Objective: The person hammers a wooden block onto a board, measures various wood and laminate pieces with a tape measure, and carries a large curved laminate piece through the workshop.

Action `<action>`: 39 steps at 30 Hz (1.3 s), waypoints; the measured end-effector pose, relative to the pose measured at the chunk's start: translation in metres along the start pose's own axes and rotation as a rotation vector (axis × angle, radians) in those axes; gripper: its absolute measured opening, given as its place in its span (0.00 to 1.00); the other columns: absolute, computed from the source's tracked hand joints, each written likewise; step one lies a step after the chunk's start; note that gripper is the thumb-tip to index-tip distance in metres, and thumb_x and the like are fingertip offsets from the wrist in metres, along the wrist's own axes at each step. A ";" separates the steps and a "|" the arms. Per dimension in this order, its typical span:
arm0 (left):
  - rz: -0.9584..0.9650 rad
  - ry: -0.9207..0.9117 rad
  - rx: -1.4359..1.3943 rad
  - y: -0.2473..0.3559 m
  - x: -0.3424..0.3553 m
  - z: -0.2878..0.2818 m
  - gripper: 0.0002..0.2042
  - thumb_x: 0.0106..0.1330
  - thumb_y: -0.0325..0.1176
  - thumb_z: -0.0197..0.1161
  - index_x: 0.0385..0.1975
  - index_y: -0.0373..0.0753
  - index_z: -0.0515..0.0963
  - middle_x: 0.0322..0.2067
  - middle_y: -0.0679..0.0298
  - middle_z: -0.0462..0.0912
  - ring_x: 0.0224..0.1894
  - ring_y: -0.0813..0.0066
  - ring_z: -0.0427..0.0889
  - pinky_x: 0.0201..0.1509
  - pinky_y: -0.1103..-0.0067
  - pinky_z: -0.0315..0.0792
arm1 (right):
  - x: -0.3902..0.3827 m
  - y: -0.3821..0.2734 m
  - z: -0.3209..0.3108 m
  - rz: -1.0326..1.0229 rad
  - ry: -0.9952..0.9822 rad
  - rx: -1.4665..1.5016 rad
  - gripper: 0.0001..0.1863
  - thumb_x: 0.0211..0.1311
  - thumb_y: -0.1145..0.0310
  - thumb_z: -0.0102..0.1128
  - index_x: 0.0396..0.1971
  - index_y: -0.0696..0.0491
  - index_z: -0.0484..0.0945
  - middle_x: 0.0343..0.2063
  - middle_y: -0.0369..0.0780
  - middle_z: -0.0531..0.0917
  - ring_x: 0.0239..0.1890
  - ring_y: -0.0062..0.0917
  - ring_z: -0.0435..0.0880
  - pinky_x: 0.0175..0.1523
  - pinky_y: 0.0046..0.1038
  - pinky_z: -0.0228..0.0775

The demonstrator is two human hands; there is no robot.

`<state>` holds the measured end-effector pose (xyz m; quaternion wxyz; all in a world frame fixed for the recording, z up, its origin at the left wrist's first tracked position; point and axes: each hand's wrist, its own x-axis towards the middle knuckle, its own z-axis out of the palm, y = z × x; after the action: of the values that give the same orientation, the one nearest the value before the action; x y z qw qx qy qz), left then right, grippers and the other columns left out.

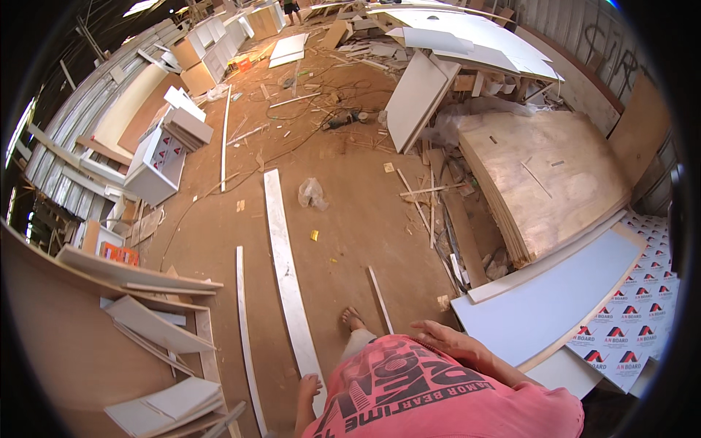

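My left hand (310, 388) hangs low beside my pink shirt, over the near end of a long white board strip (286, 270) on the floor. Its fingers look loosely extended, and nothing shows in them. Out in front of my right hip, my right hand (440, 337) has its fingers stretched out and holds nothing. The nearest things to it are a thin strip (380, 299) on the floor and a pale blue-white panel (555, 292) at the right. A narrower white strip (248, 336) lies left of the wide one.
At the right stands a stack of plywood sheets (548, 175), with a leaning white panel (418, 102) beyond it. Offcuts (164, 401) lie at the near left, by a cabinet (157, 164). A power tool (347, 119), cords, scraps and a plastic bag (312, 194) lie across the brown floor.
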<state>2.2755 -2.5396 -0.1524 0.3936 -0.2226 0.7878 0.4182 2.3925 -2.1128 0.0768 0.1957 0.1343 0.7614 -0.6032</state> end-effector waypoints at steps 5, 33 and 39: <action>0.165 -0.014 0.094 0.205 0.141 -0.051 0.13 0.64 0.40 0.53 0.38 0.37 0.75 0.26 0.65 0.76 0.24 0.75 0.75 0.22 0.79 0.68 | 0.100 -0.060 -0.039 -0.023 0.151 0.035 0.25 0.71 0.54 0.41 0.60 0.54 0.63 0.53 0.47 0.71 0.58 0.36 0.69 0.61 0.31 0.60; -0.015 -0.219 0.447 0.820 0.579 0.007 0.14 0.65 0.39 0.49 0.40 0.37 0.75 0.23 0.62 0.78 0.23 0.72 0.78 0.21 0.76 0.72 | 0.712 -0.246 -0.555 0.116 0.280 0.215 0.26 0.69 0.49 0.40 0.60 0.50 0.64 0.57 0.48 0.69 0.60 0.40 0.68 0.63 0.34 0.58; 0.522 -0.176 0.167 1.285 0.673 0.071 0.13 0.66 0.37 0.50 0.47 0.43 0.73 0.26 0.70 0.75 0.25 0.82 0.73 0.24 0.85 0.68 | 0.807 -0.283 -0.671 0.000 0.530 0.198 0.23 0.68 0.55 0.44 0.58 0.51 0.65 0.51 0.48 0.74 0.56 0.39 0.72 0.60 0.35 0.62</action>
<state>1.0347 -1.7862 -0.0982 0.3564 0.0582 0.8131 0.4566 1.4605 -1.5533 0.0815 -0.0244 0.3061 0.7233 -0.6185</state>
